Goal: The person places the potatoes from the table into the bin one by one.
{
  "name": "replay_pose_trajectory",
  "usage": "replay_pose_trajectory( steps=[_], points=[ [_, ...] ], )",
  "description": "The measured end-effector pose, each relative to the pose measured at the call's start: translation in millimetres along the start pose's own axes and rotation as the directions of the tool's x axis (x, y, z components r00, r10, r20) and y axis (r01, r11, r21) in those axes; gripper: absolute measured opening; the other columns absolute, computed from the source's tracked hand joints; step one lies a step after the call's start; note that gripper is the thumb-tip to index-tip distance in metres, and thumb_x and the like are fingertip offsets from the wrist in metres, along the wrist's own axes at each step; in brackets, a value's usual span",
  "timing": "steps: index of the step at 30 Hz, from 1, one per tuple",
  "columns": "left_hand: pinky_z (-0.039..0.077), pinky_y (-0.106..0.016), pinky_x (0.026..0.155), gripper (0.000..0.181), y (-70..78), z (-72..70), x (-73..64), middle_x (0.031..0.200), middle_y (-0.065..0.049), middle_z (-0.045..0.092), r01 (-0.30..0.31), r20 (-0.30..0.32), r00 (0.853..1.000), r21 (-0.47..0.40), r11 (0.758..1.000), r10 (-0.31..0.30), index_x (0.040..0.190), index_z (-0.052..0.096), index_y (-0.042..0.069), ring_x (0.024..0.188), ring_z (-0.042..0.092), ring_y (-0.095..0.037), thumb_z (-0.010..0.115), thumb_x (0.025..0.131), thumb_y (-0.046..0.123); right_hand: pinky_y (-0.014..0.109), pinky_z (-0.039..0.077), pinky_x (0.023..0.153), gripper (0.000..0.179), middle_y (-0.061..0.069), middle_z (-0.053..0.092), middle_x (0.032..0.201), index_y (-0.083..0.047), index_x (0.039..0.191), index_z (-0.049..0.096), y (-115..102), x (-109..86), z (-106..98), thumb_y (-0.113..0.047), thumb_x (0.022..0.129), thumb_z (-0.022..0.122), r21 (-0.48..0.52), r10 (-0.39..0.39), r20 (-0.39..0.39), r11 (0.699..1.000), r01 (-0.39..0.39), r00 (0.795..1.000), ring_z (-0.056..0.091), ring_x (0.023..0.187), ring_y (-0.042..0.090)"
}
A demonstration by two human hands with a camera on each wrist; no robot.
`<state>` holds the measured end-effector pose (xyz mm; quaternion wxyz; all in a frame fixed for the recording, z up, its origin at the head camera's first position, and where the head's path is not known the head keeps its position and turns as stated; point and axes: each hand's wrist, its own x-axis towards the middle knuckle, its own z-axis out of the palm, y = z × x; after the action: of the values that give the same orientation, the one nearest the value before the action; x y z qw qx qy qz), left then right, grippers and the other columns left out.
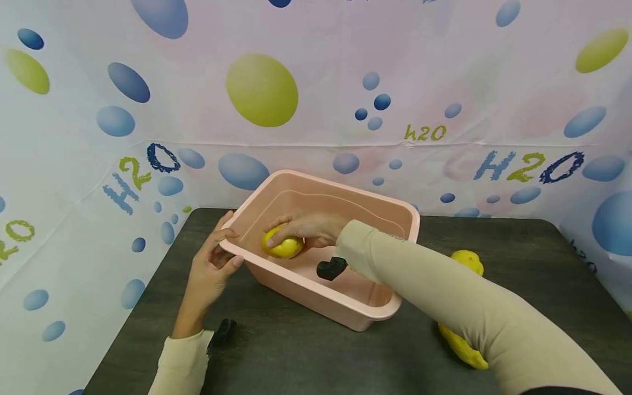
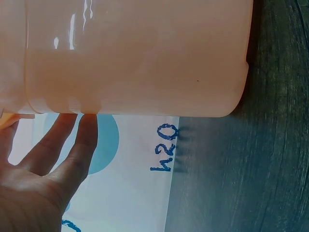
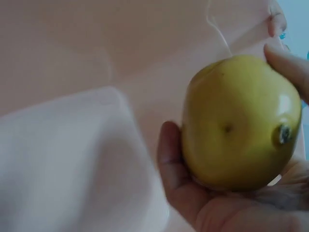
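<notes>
A pale pink plastic tub [image 1: 306, 304] sits at an angle on the dark table. At its left corner my left hand [image 1: 212, 269] grips the rim, fingers on the far part and thumb at the front. The left wrist view shows that hand [image 2: 43, 179] with fingers against the tub's outer wall [image 2: 140, 63]. Inside the tub, my right hand [image 1: 316, 227] holds a smooth, glossy yellow fruit [image 1: 282, 245] near the left end. Up close, the fruit [image 3: 236, 130] has a dark stem scar, and the right hand's fingers and thumb wrap around its sides.
On the table [image 1: 523, 307] to the right lies a lumpy yellow fruit [image 1: 467, 260], partly behind my right sleeve. Closer, a longer yellow item [image 1: 464, 348] is also partly hidden by the sleeve. A printed white sheet [image 1: 326, 82] hangs behind the table.
</notes>
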<state>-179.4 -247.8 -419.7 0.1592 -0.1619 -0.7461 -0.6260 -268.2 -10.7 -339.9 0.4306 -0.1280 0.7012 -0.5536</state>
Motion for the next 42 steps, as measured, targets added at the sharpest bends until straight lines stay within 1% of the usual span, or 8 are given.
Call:
replay_pose_trajectory(
  steps=[5,10,13,17,27,32,37,42],
  points=[
    [0.053,-0.018,0.099,0.042,0.3,0.0,0.6,0.17,-0.009,0.034,0.004,0.003,1.0,-0.012,1.0,-0.004,0.129,0.056,-0.006,0.127,0.059,-0.011,0.069,0.09,-0.015,0.036,0.06,0.08,0.058,0.011,0.059,0.127,-0.011,0.15,0.056,0.9,1.5,1.2,-0.017,0.095,0.073,-0.017,0.011,-0.029,1.0,-0.011,1.0,0.06,0.104,0.023],
    [0.053,-0.017,0.099,0.043,0.8,0.4,0.4,0.17,-0.009,0.035,0.001,0.0,1.0,-0.005,1.0,-0.001,0.129,0.055,-0.007,0.126,0.06,-0.012,0.069,0.089,-0.016,0.048,0.058,0.1,0.051,0.013,0.056,0.146,-0.009,0.148,0.056,-1.9,1.0,0.1,-0.017,0.1,0.066,-0.026,-0.004,-0.094,1.0,0.001,0.996,0.054,0.135,0.035],
    [0.053,-0.017,0.099,0.044,0.9,1.0,0.6,0.17,-0.009,0.034,-0.001,0.001,1.0,-0.01,1.0,0.001,0.129,0.055,-0.007,0.126,0.059,-0.014,0.069,0.089,-0.016,0.052,0.054,0.107,0.047,0.013,0.053,0.154,-0.008,0.148,0.057,-4.6,-0.9,-1.7,-0.014,0.102,0.063,-0.011,-0.001,-0.134,1.0,-0.001,0.991,0.046,0.146,0.039],
    [0.053,-0.017,0.098,0.044,1.0,1.8,1.0,0.17,-0.01,0.034,-0.004,0.001,1.0,-0.013,1.0,0.004,0.13,0.055,-0.007,0.128,0.057,-0.014,0.069,0.089,-0.015,0.052,0.054,0.106,0.047,0.012,0.054,0.154,-0.008,0.148,0.057,-7.8,-6.4,-5.3,-0.016,0.103,0.063,-0.048,-0.008,-0.156,0.999,0.0,0.988,0.047,0.146,0.039],
    [0.053,-0.017,0.098,0.043,1.1,2.0,0.4,0.17,-0.009,0.033,-0.004,0.006,1.0,-0.04,0.999,0.004,0.13,0.054,-0.008,0.127,0.059,-0.016,0.069,0.09,-0.015,0.05,0.055,0.105,0.046,0.011,0.06,0.149,-0.008,0.147,0.058,-12.3,-26.2,-15.6,-0.019,0.103,0.064,-0.118,-0.046,-0.141,0.993,0.03,0.989,0.05,0.144,0.037],
    [0.053,-0.017,0.098,0.042,0.6,1.8,-0.1,0.171,-0.009,0.033,-0.005,0.009,1.0,-0.046,0.999,0.005,0.129,0.054,-0.008,0.127,0.059,-0.015,0.069,0.09,-0.014,0.049,0.055,0.106,0.043,0.004,0.055,0.154,-0.012,0.145,0.06,-11.3,-42.1,-21.0,-0.02,0.103,0.065,-0.122,-0.049,-0.123,0.992,0.034,0.991,0.052,0.143,0.034],
    [0.053,-0.017,0.098,0.043,-0.2,2.1,0.5,0.17,-0.011,0.033,-0.023,0.011,1.0,-0.038,0.999,0.024,0.129,0.054,-0.009,0.128,0.06,-0.014,0.069,0.089,-0.016,0.049,0.052,0.109,0.042,0.006,0.054,0.155,-0.011,0.145,0.058,-5.1,-59.1,-27.2,-0.017,0.103,0.062,-0.093,-0.047,-0.088,0.995,0.039,0.995,0.051,0.143,0.035],
    [0.053,-0.017,0.098,0.043,-0.4,2.1,0.2,0.17,-0.01,0.033,-0.024,0.007,1.0,-0.037,0.999,0.024,0.129,0.054,-0.009,0.128,0.059,-0.015,0.069,0.089,-0.016,0.049,0.053,0.108,0.043,0.008,0.056,0.152,-0.009,0.146,0.057,-2.1,-79.1,-33.7,-0.014,0.104,0.062,-0.081,-0.088,-0.059,0.993,0.083,0.994,0.056,0.136,0.031]
  ],
)
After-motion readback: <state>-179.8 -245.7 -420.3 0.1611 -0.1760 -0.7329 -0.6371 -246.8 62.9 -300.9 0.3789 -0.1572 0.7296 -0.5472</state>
